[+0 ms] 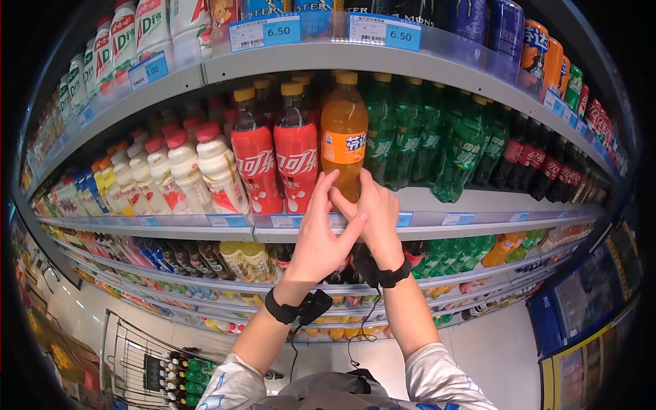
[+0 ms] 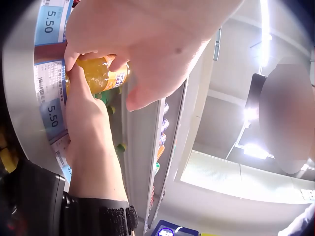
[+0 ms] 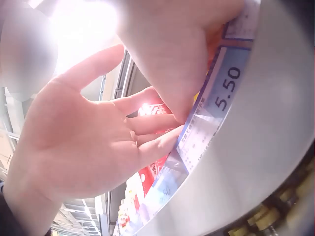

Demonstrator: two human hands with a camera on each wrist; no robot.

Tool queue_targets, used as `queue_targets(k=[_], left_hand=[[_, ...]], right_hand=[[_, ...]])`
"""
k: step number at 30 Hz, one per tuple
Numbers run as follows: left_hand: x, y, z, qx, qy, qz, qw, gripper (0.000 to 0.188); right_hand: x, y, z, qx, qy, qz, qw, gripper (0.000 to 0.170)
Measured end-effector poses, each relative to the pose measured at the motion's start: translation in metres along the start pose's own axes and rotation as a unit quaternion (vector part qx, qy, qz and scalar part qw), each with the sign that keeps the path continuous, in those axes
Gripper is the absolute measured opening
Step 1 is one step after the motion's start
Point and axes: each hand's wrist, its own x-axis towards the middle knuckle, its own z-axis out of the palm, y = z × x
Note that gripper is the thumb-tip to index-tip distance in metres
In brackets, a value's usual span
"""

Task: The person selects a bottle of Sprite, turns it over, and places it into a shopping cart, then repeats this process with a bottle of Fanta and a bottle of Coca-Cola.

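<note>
An orange soda bottle (image 1: 345, 123) with a yellow cap stands upright at the front of the middle shelf. My left hand (image 1: 321, 236) is at its lower left side, fingers reaching forward and thumb spread. In the right wrist view the left hand's fingers (image 3: 152, 125) look fairly straight. My right hand (image 1: 374, 215) holds the bottle low down, thumb across the front and fingers along the right side. The left wrist view has the bottle's orange body (image 2: 96, 73) between both hands. The hands overlap in front of its base, hiding it.
Red-labelled cola bottles (image 1: 256, 157) stand left of the orange one, green bottles (image 1: 410, 137) to the right. A shelf lip with price tags (image 1: 458, 219) runs under the hands. Overhead is another shelf edge (image 1: 328, 58). A shopping cart (image 1: 130, 355) with bottles stands lower left.
</note>
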Motion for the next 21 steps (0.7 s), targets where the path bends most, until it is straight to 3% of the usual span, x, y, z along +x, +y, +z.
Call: queue_targets(k=[3, 6, 9, 11, 16, 17, 20, 21], left_hand=[[-0.002, 0.004, 0.0, -0.107, 0.016, -0.026, 0.994, 0.07], [-0.007, 0.006, -0.002, -0.139, 0.054, -0.045, 0.988, 0.07], [-0.013, 0.01, -0.003, -0.149, 0.071, -0.04, 0.985, 0.073], [-0.019, 0.014, -0.004, -0.16, 0.074, -0.039, 0.984, 0.073], [-0.042, 0.046, -0.012, -0.142, 0.07, 0.033, 0.987, 0.083], [-0.052, 0.045, -0.008, -0.158, 0.122, 0.07, 0.977, 0.089], [-0.08, 0.071, -0.034, -0.115, 0.062, 0.025, 0.991, 0.098], [-0.089, 0.065, -0.029, -0.208, 0.08, 0.005, 0.975, 0.103]], right_hand=[[-0.004, -0.004, -0.004, 0.01, 0.036, -0.006, 0.999, 0.058], [-0.009, 0.001, -0.002, 0.033, 0.101, -0.079, 0.991, 0.052], [-0.013, -0.001, -0.009, 0.039, 0.071, -0.08, 0.993, 0.052], [-0.014, 0.001, -0.012, 0.088, 0.088, -0.141, 0.982, 0.053], [-0.026, -0.014, -0.041, 0.09, 0.132, -0.25, 0.955, 0.052], [-0.033, -0.022, -0.049, 0.091, 0.131, -0.253, 0.954, 0.051], [-0.062, -0.037, -0.069, 0.083, 0.123, -0.248, 0.957, 0.05], [-0.073, -0.037, -0.072, 0.071, 0.12, -0.247, 0.959, 0.049]])
